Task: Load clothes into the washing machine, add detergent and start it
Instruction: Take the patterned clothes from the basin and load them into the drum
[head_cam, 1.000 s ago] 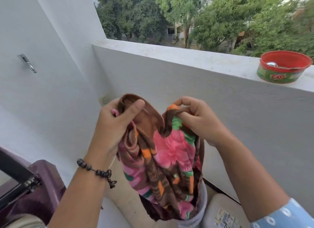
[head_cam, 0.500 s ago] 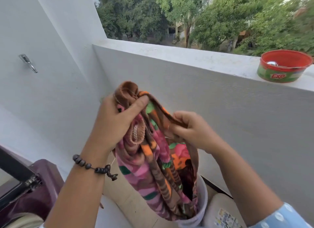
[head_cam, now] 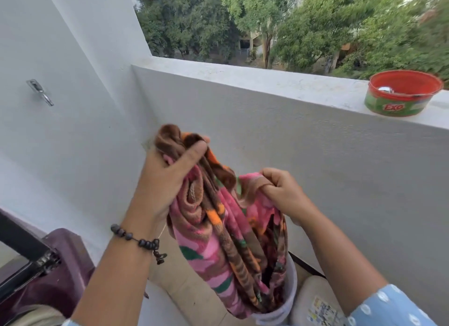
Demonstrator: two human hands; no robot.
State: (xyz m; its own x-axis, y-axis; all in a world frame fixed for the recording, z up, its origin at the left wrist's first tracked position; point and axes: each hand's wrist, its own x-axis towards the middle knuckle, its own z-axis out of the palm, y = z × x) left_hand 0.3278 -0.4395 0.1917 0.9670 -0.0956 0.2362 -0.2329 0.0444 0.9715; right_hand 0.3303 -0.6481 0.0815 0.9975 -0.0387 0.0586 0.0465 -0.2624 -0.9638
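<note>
A thick pink, brown and orange flowered cloth (head_cam: 218, 240) hangs bunched in front of me, its lower end still inside a white bucket (head_cam: 288, 304) on the floor. My left hand (head_cam: 167, 177) grips the gathered upper folds, thumb across them. Lower and to the right, my right hand (head_cam: 283, 192) pinches another edge of the same cloth. The maroon washing machine (head_cam: 56, 274) shows at the lower left with its dark lid (head_cam: 21, 243) raised; its drum is out of view.
A white parapet wall (head_cam: 303, 180) runs across in front, with a red and green Exo tub (head_cam: 402, 92) on its ledge at the right. A white plastic can (head_cam: 315, 304) stands beside the bucket. A metal hook (head_cam: 40, 91) sticks from the left wall.
My right hand let go of the upper edge, dropped lower and took a new pinch of the cloth. My left hand has gathered more folds and holds them higher.
</note>
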